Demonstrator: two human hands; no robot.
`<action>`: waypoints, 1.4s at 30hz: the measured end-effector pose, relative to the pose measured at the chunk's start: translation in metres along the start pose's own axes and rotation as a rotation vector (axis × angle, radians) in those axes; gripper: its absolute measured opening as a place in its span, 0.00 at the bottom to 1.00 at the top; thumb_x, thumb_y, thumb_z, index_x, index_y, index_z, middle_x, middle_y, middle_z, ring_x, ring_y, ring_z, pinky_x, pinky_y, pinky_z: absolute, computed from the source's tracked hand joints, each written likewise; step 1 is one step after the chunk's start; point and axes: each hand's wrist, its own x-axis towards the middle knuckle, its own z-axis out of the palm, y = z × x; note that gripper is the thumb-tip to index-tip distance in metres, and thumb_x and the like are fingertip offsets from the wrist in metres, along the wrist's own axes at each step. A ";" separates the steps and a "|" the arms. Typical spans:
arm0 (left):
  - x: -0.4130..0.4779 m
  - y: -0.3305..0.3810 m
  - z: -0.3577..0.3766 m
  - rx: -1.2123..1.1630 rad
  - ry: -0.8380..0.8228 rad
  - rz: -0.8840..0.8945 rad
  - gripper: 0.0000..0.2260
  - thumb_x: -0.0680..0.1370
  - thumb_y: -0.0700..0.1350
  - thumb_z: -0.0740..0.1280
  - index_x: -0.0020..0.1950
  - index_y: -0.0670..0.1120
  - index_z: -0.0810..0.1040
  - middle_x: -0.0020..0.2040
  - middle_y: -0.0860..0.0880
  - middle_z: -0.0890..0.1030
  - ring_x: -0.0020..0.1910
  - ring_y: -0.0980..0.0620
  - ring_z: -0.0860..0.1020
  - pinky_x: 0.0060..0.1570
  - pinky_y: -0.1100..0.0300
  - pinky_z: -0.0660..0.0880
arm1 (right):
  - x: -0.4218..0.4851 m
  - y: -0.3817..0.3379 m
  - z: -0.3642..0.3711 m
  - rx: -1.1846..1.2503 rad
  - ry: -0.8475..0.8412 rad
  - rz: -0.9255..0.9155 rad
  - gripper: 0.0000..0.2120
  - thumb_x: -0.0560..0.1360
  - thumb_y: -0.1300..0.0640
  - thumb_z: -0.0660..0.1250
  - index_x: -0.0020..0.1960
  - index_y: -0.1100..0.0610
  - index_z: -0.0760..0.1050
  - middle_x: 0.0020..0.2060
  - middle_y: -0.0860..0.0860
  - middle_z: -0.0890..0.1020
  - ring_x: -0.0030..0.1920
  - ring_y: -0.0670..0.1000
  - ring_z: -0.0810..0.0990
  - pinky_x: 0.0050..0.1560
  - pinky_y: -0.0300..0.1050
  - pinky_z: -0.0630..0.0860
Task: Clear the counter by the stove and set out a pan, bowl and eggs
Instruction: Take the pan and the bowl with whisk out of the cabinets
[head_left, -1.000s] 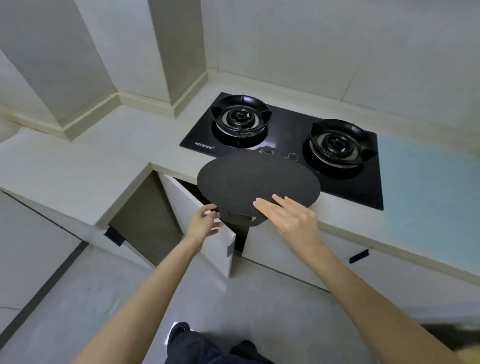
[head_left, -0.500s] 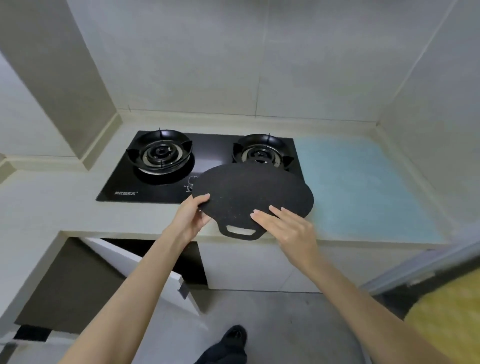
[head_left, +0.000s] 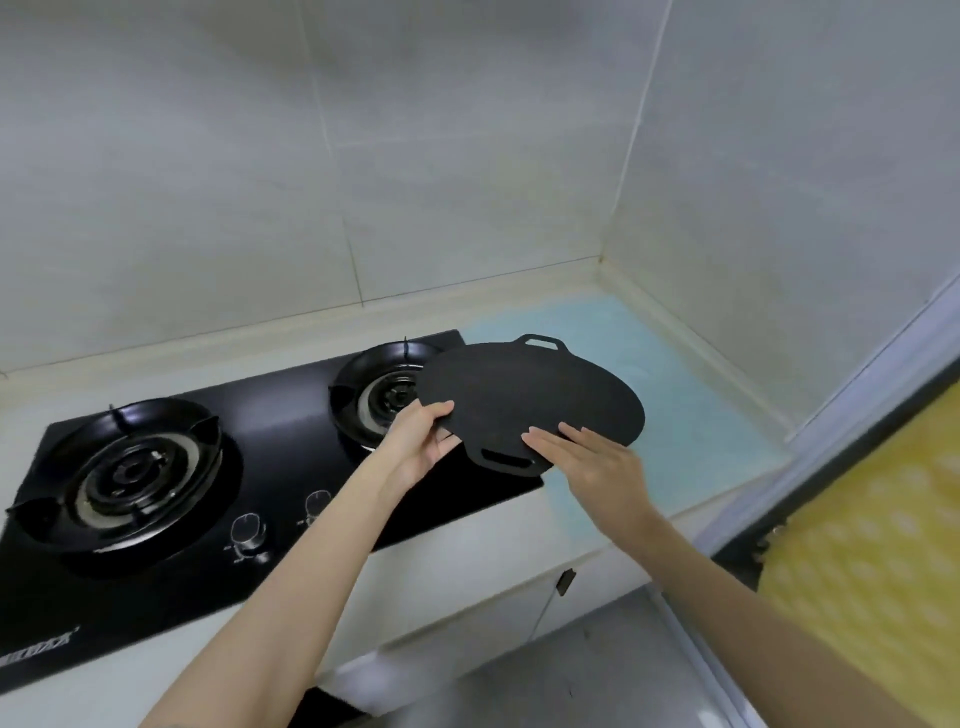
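Head view: left hand (head_left: 415, 447) grips pan (head_left: 530, 395); handle-to-handle axis runs near-to-far.

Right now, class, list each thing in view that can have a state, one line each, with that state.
pan: held by both hands, over the right burner's edge and the mat
left hand: grips the pan's left rim
right hand: straight fingers on the pan's near rim
left burner: unlit, bare
right burner: unlit, partly hidden by the pan
knobs: setting unreadable
mat: flat on the counter
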 end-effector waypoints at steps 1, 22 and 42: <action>0.010 0.000 0.007 0.027 -0.017 -0.013 0.09 0.80 0.34 0.59 0.53 0.45 0.76 0.49 0.46 0.82 0.44 0.50 0.80 0.38 0.59 0.82 | 0.003 0.007 0.002 -0.013 -0.003 0.027 0.31 0.61 0.78 0.62 0.56 0.53 0.83 0.52 0.45 0.85 0.50 0.53 0.85 0.47 0.44 0.81; 0.182 -0.056 0.119 0.142 0.196 -0.023 0.18 0.79 0.34 0.62 0.69 0.43 0.71 0.57 0.46 0.80 0.44 0.54 0.80 0.47 0.61 0.75 | 0.046 0.196 0.078 0.021 -0.378 0.032 0.30 0.57 0.75 0.64 0.54 0.54 0.83 0.51 0.46 0.85 0.44 0.55 0.86 0.42 0.47 0.83; 0.190 -0.080 0.120 0.390 0.422 0.024 0.20 0.81 0.37 0.58 0.74 0.44 0.64 0.70 0.44 0.70 0.57 0.47 0.75 0.57 0.55 0.71 | 0.071 0.226 0.151 -0.012 -0.924 -0.080 0.28 0.78 0.57 0.63 0.76 0.50 0.58 0.75 0.44 0.63 0.72 0.58 0.67 0.54 0.50 0.74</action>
